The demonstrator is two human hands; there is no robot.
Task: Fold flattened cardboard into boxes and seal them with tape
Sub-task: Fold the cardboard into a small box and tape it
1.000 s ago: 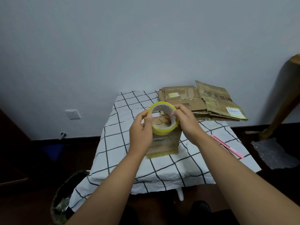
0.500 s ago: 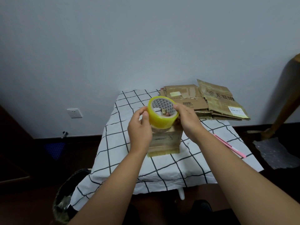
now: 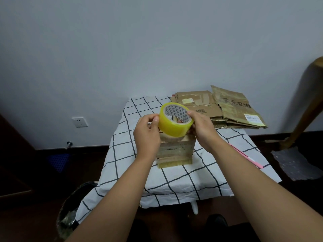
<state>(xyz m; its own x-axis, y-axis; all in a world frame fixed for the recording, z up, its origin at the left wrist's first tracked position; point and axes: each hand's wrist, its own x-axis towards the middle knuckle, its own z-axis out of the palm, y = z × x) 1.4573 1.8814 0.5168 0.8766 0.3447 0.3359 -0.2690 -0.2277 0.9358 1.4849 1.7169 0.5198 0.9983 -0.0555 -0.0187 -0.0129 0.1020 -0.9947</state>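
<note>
A yellow roll of tape is held in the air between both hands, just above a small folded cardboard box that stands on the checked tablecloth. My right hand grips the roll from the right, fingers inside its core. My left hand touches the roll's left side, thumb and forefinger pinching at its outer surface. The box carries glossy tape bands on its front. A stack of flattened cardboard lies at the table's far right corner.
A pink pen-like stick lies on the cloth right of the box. A bin lined with a bag stands on the floor at lower left. A wooden furniture leg and a plastic sheet are at right.
The roll has tilted so that its outer yellow face turns toward me, and both hands have shifted slightly with it. The box has stayed in place.
</note>
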